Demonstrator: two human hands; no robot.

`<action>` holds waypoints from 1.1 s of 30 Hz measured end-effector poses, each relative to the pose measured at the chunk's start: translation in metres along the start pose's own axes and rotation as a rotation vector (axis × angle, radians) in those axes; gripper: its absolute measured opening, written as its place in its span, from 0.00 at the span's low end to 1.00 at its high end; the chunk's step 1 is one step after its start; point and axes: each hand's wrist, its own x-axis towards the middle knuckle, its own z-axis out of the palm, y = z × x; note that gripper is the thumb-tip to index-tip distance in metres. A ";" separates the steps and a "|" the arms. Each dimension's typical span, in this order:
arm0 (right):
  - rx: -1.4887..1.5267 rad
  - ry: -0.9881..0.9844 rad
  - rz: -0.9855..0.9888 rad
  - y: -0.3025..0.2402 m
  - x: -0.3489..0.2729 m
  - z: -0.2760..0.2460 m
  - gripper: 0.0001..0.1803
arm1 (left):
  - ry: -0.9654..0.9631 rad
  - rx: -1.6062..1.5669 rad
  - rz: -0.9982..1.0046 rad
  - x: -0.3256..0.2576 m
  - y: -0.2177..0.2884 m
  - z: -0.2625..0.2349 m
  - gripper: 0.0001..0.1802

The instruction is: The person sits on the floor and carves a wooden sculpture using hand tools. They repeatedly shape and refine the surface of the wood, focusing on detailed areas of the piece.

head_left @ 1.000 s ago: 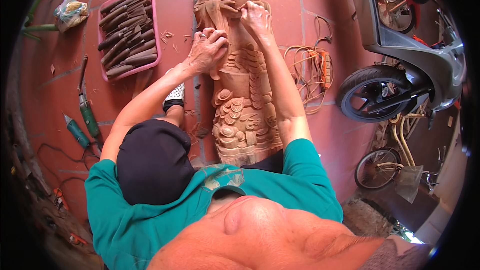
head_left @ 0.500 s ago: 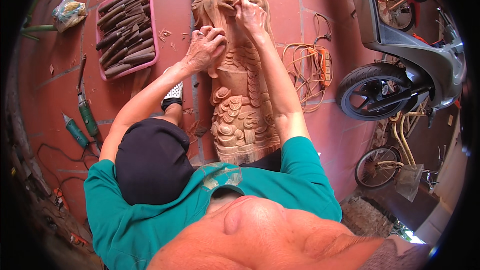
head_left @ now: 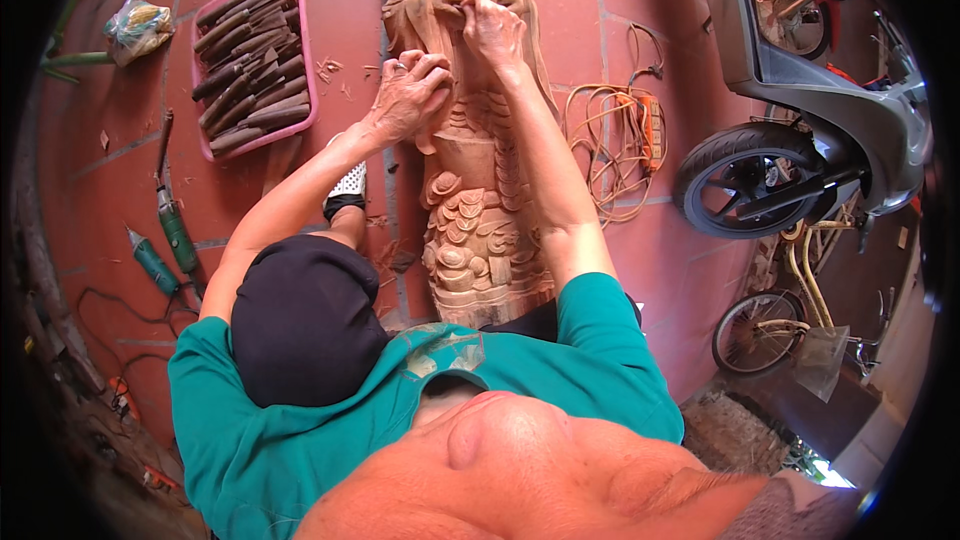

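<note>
A long carved wooden statue (head_left: 470,230) lies between my legs, stretching away from me. Its near part bears rounded, layered relief, and folds like draped cloth are cut higher up. My left hand (head_left: 410,95) is curled over the left side of the carving, its fingers bent against the wood. Farther up, my right hand (head_left: 494,32) is closed in a pinch, with the fingertips at the draped folds near the statue's far end. Whatever lies between those fingertips is too small or hidden to make out.
Left of the statue, a pink tray (head_left: 309,70) holds several dark-handled tools, with wood chips nearby. Two green power tools (head_left: 176,237) with cords lie farther left. On the right are a coiled cord with an orange power strip (head_left: 652,130), a motorbike (head_left: 800,180) and a bicycle (head_left: 760,333).
My right hand has shifted slightly toward the far end and to the left along the carved folds. The left hand stays in place on the statue.
</note>
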 end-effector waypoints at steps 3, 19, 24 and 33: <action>-0.066 -0.062 -0.001 0.013 -0.003 -0.015 0.08 | -0.029 -0.025 -0.024 -0.001 -0.001 0.001 0.13; -0.045 -0.061 0.043 0.018 -0.011 -0.018 0.10 | -0.012 -0.013 0.003 0.001 0.000 -0.001 0.13; 0.177 -0.042 0.172 0.033 -0.045 -0.030 0.09 | -0.001 -0.035 -0.006 -0.003 -0.003 0.002 0.14; 0.315 0.107 -0.241 0.001 -0.010 0.001 0.03 | -0.031 -0.048 -0.009 -0.001 0.000 -0.001 0.13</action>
